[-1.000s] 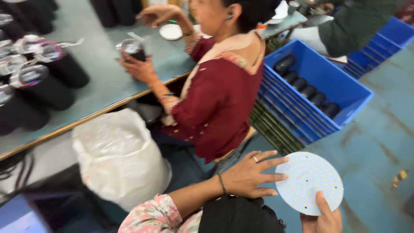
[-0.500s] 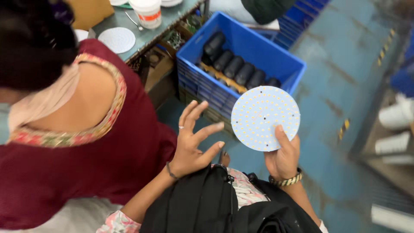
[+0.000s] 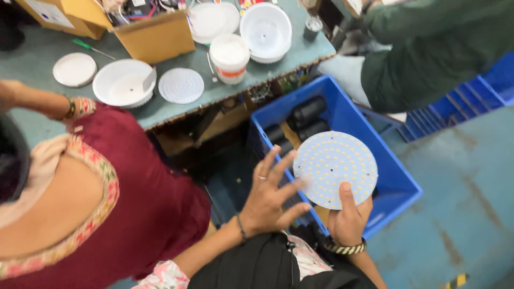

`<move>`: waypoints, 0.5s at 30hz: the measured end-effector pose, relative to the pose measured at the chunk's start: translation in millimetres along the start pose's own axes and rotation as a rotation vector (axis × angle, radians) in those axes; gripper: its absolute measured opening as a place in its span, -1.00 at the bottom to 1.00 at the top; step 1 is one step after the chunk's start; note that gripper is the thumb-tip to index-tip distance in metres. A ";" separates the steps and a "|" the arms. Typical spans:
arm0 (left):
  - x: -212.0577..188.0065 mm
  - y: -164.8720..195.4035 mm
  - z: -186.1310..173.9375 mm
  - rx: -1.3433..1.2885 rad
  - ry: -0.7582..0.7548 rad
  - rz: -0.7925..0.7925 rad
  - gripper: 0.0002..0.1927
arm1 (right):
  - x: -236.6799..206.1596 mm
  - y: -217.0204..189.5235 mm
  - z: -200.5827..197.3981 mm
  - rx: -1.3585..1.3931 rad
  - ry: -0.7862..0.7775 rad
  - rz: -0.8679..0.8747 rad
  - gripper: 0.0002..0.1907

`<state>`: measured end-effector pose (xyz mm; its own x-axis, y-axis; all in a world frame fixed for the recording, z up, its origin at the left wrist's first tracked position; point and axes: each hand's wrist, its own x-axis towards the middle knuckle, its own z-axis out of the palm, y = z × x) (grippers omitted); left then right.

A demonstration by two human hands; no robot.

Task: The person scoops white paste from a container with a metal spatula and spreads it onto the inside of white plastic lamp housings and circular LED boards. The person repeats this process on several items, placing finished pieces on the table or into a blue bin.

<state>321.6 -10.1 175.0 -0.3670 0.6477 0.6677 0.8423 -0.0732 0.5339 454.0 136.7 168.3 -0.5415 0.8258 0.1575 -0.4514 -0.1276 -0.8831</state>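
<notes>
White and dotted with rows of tiny yellow chips, one round board (image 3: 335, 169) sits in my right hand (image 3: 347, 219), thumb pressed on its lower face, fingers behind it out of sight, over the blue crate (image 3: 399, 179) on the floor. My left hand (image 3: 270, 198) hangs beside it, five fingers spread wide, grip holding nothing, fingertips just at the board's left edge. One ring on that hand, one thin band at the wrist; one beaded bracelet on my right wrist. In the crate I count three black cylinders (image 3: 308, 109), maybe more; the board covers the rest. On the surface (image 3: 32, 64): one flat white disc (image 3: 74, 69), one white housing (image 3: 123, 82), one perforated disc (image 3: 181, 85), one white tub (image 3: 229, 55), a stack of white shells (image 3: 265, 29), one cardboard box (image 3: 155, 35). A person in maroon (image 3: 144, 203) fills my left, cut off by the frame. Another in green (image 3: 428, 48) sits at top right, mostly cropped.
</notes>
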 end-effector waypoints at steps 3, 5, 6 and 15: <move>15.2 -22.1 13.5 -0.264 0.101 -0.164 -0.64 | 21.5 7.9 9.9 -0.019 -0.015 -0.031 -0.47; 38.9 -46.7 19.0 -0.201 0.126 -0.167 -0.57 | 51.4 14.4 15.7 -0.019 -0.059 -0.102 -0.48; 41.1 -52.1 17.1 -0.169 0.127 -0.193 -0.53 | 55.7 18.1 17.8 -0.018 -0.065 -0.110 -0.49; 70.4 -92.5 -19.6 0.106 0.195 -0.190 -0.53 | 111.4 67.1 51.3 -0.015 -0.175 -0.021 -0.52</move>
<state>210.1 27.4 182.8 -0.5826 0.4834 0.6534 0.7840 0.1222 0.6086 326.9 192.0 149.3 -0.6476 0.7201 0.2493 -0.4542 -0.1021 -0.8850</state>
